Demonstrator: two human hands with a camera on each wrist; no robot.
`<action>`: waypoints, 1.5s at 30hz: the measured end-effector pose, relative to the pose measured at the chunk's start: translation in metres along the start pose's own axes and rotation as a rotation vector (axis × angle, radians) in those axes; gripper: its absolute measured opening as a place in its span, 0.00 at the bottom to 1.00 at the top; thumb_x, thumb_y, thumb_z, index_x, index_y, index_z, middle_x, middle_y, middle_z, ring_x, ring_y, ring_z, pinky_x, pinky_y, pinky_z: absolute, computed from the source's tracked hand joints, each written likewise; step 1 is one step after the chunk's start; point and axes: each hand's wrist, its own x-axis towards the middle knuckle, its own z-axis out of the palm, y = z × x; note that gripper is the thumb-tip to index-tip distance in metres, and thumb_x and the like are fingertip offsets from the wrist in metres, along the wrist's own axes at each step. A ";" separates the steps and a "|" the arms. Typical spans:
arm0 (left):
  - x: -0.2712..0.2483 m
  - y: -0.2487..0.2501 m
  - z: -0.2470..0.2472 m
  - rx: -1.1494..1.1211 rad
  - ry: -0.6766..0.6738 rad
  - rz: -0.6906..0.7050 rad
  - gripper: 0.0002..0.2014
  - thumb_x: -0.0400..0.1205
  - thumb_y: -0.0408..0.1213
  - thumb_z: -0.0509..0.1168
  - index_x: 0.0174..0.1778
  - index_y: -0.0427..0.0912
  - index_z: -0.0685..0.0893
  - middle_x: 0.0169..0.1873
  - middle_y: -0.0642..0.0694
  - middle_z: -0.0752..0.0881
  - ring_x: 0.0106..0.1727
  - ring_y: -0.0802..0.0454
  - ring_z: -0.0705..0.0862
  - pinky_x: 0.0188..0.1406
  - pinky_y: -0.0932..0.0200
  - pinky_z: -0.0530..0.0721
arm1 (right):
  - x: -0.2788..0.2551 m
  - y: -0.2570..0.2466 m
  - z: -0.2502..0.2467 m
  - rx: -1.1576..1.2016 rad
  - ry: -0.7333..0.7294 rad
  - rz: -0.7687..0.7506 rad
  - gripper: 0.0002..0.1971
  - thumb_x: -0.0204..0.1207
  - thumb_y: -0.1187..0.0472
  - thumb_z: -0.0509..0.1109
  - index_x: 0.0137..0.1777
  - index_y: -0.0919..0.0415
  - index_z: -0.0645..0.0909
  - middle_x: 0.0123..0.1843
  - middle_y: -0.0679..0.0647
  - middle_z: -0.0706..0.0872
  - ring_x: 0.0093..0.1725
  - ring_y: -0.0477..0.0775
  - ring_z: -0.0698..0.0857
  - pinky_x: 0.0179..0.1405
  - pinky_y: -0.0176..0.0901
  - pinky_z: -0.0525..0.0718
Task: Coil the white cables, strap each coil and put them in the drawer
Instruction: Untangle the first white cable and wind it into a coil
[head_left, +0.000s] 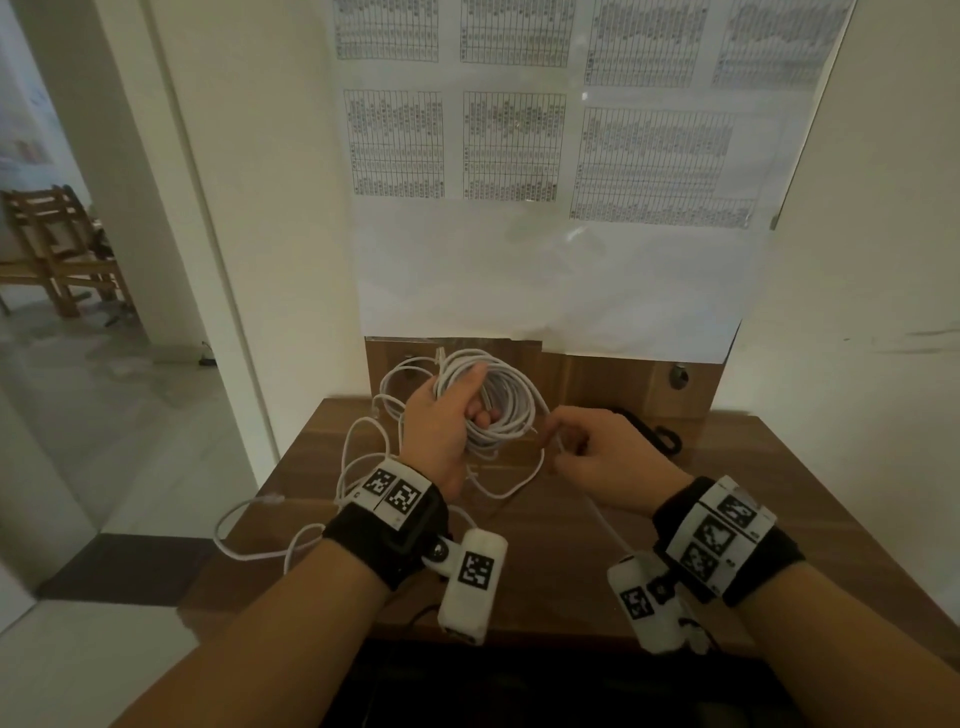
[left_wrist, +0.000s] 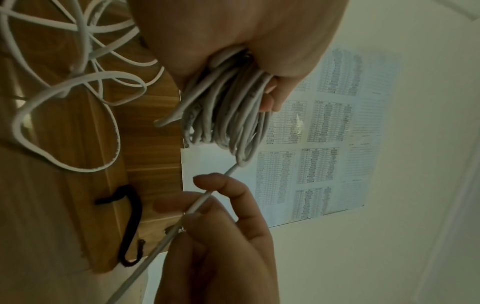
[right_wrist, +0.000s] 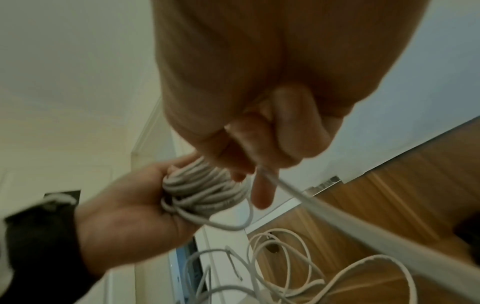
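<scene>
My left hand (head_left: 451, 415) grips a thick coil of white cable (head_left: 500, 402) above the back of the wooden table (head_left: 649, 530); the bundle (left_wrist: 228, 107) passes through its curled fingers. Just to the right, my right hand (head_left: 582, 452) pinches the free strand (left_wrist: 197, 205) that leads off the coil and trails down toward me (right_wrist: 324, 214). More loose white cable (head_left: 291, 525) lies tangled on the table's left side and hangs over its left edge. A black strap (head_left: 657, 434) lies on the table behind my right hand. No drawer is in view.
A wooden back panel (head_left: 597, 374) rises behind the table, with printed sheets (head_left: 519, 145) on the wall above. An open doorway at the left shows a wooden chair (head_left: 52, 244). The table's left edge drops to the floor.
</scene>
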 end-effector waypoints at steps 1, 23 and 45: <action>0.000 -0.001 0.000 -0.004 0.008 -0.006 0.11 0.87 0.35 0.67 0.38 0.40 0.79 0.18 0.51 0.72 0.19 0.56 0.73 0.38 0.51 0.81 | 0.000 0.000 -0.003 0.061 -0.029 0.028 0.09 0.81 0.68 0.67 0.50 0.52 0.83 0.34 0.49 0.85 0.25 0.46 0.84 0.27 0.43 0.83; -0.003 0.010 0.013 -0.025 0.018 0.020 0.10 0.84 0.31 0.69 0.36 0.40 0.81 0.24 0.47 0.79 0.27 0.53 0.83 0.30 0.56 0.85 | 0.001 -0.024 -0.005 0.559 0.016 0.032 0.14 0.86 0.72 0.56 0.49 0.61 0.82 0.41 0.57 0.93 0.20 0.57 0.81 0.21 0.42 0.81; -0.023 -0.001 0.028 0.055 -0.151 0.150 0.15 0.82 0.30 0.71 0.64 0.33 0.83 0.49 0.40 0.91 0.50 0.47 0.91 0.49 0.56 0.88 | 0.009 -0.027 -0.002 0.578 0.290 -0.082 0.06 0.72 0.72 0.80 0.37 0.64 0.87 0.30 0.55 0.89 0.27 0.40 0.84 0.28 0.30 0.80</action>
